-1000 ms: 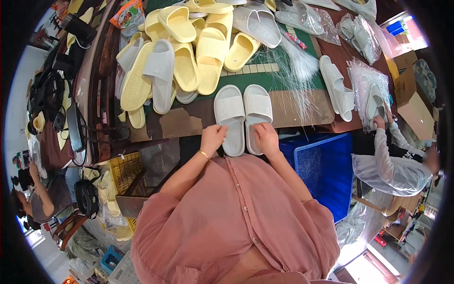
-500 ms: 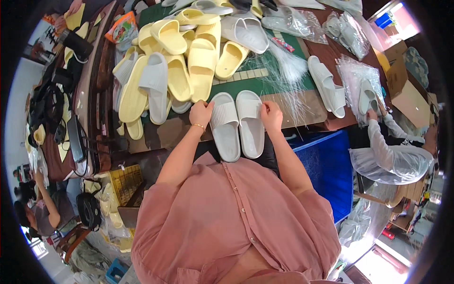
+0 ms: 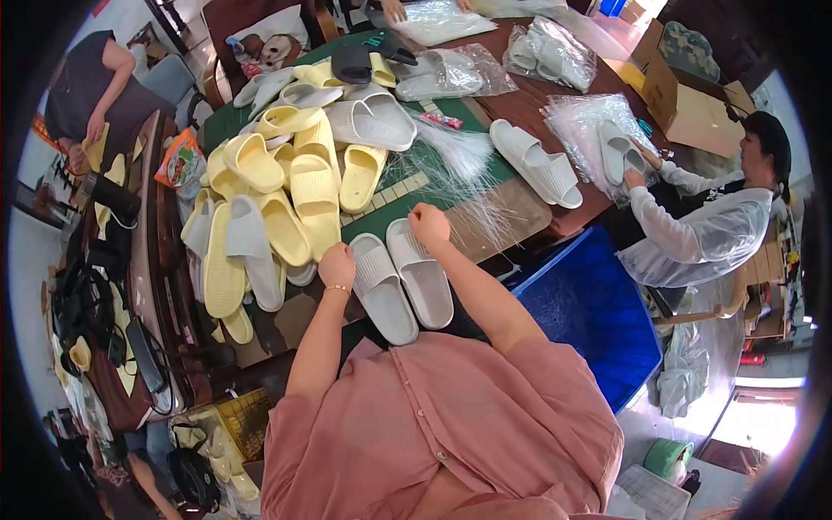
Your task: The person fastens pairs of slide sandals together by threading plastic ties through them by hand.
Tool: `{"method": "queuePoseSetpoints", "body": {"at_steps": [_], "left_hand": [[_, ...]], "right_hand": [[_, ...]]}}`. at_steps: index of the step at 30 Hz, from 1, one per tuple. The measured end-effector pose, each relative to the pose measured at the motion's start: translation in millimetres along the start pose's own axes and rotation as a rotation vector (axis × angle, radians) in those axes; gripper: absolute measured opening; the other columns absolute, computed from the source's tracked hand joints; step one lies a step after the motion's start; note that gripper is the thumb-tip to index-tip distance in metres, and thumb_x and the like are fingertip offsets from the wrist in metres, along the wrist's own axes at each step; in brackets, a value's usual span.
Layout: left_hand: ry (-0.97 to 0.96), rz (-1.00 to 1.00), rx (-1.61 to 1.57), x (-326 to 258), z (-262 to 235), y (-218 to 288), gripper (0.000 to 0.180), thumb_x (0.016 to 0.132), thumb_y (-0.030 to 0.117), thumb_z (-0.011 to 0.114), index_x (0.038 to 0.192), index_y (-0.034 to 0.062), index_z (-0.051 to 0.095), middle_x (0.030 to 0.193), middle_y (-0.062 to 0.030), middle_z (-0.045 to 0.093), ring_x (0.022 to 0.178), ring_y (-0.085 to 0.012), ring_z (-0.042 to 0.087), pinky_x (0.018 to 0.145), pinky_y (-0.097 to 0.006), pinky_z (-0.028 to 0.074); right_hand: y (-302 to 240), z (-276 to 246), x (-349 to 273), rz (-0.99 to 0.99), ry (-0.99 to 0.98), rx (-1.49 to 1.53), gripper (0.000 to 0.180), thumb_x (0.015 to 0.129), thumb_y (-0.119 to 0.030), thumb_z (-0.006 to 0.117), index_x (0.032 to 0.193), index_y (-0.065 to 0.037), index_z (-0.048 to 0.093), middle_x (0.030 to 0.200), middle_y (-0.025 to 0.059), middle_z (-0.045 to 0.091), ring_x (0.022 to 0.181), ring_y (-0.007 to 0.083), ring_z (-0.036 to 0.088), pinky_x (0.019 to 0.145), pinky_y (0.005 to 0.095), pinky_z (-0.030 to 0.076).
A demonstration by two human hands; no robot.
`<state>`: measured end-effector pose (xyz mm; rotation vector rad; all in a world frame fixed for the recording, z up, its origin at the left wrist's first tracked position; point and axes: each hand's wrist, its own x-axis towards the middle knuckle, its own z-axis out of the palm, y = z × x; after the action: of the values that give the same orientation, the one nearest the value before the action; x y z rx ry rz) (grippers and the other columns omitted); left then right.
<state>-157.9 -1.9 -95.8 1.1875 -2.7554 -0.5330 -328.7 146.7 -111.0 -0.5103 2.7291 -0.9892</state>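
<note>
A pair of light grey slide slippers lies side by side at the table's near edge, toes away from me: the left slipper point(image 3: 384, 295) and the right slipper point(image 3: 426, 290). My left hand point(image 3: 337, 266) is closed just left of the left slipper's ribbed strap. Over the toe end of the right slipper, my right hand point(image 3: 429, 227) is closed too, fingertips pinched. Anything in either pinch is too fine to make out. Beyond my hands lies a bundle of thin clear plastic strands point(image 3: 459, 154). To the left is a pile of yellow slippers point(image 3: 314, 192) with grey ones mixed in.
A blue bin point(image 3: 589, 312) stands right of my knees. Another grey pair point(image 3: 536, 163) lies on the table's right part, near bagged slippers point(image 3: 550, 54). At right a co-worker in a translucent white top point(image 3: 702, 230) handles a grey slipper. An open cardboard box point(image 3: 698, 104) stands beyond.
My right hand has moved from beside the right slipper to over its toe end. The left hand sits slightly off the left slipper. The view has shifted and turned.
</note>
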Motion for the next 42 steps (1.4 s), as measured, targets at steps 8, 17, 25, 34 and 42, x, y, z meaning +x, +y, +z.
{"method": "queuePoseSetpoints", "body": {"at_steps": [8, 17, 25, 34, 42], "left_hand": [[-0.072, 0.017, -0.844, 1, 32, 25, 0.016, 0.084, 0.01, 0.06, 0.094, 0.0003, 0.066, 0.08, -0.006, 0.067, 0.067, -0.0124, 0.061, 0.063, -0.025, 0.049], [0.055, 0.038, -0.783, -10, 29, 24, 0.018, 0.083, 0.012, 0.062, 0.095, -0.0002, 0.065, 0.082, -0.0093, 0.068, 0.074, -0.0155, 0.064, 0.07, -0.029, 0.051], [0.057, -0.053, -0.913, -10, 33, 20, 0.019, 0.082, 0.012, 0.063, 0.095, -0.0017, 0.064, 0.083, -0.0071, 0.068, 0.074, -0.0122, 0.063, 0.07, -0.026, 0.05], [0.083, -0.108, -0.917, -8, 37, 20, 0.017, 0.08, 0.011, 0.065, 0.093, -0.0011, 0.065, 0.083, -0.0059, 0.067, 0.073, -0.011, 0.062, 0.069, -0.025, 0.05], [0.109, -0.15, -0.902, -9, 32, 24, 0.016, 0.079, 0.011, 0.066, 0.089, -0.0014, 0.065, 0.08, -0.0062, 0.067, 0.072, -0.0115, 0.062, 0.069, -0.026, 0.05]], "right_hand": [[-33, 18, -24, -0.389, -0.038, 0.373, 0.01, 0.079, -0.011, 0.064, 0.088, -0.006, 0.066, 0.081, 0.0116, 0.066, 0.073, 0.0271, 0.064, 0.065, 0.0358, 0.051], [-29, 24, -36, -0.607, -0.008, 0.262, 0.006, 0.077, -0.009, 0.064, 0.082, -0.006, 0.067, 0.077, 0.0114, 0.063, 0.072, 0.0301, 0.061, 0.064, 0.0384, 0.049], [-30, 24, -41, -0.67, 0.021, 0.197, 0.005, 0.075, -0.011, 0.065, 0.079, -0.01, 0.067, 0.076, 0.0082, 0.061, 0.075, 0.0291, 0.06, 0.066, 0.0396, 0.05], [-29, 23, -40, -0.687, 0.032, 0.208, 0.006, 0.074, -0.009, 0.065, 0.079, -0.009, 0.068, 0.075, 0.0083, 0.061, 0.075, 0.0292, 0.06, 0.066, 0.0398, 0.049], [-30, 22, -41, -0.713, 0.033, 0.204, 0.005, 0.073, -0.009, 0.066, 0.078, -0.009, 0.067, 0.074, 0.0081, 0.061, 0.074, 0.0291, 0.059, 0.066, 0.0398, 0.049]]}}
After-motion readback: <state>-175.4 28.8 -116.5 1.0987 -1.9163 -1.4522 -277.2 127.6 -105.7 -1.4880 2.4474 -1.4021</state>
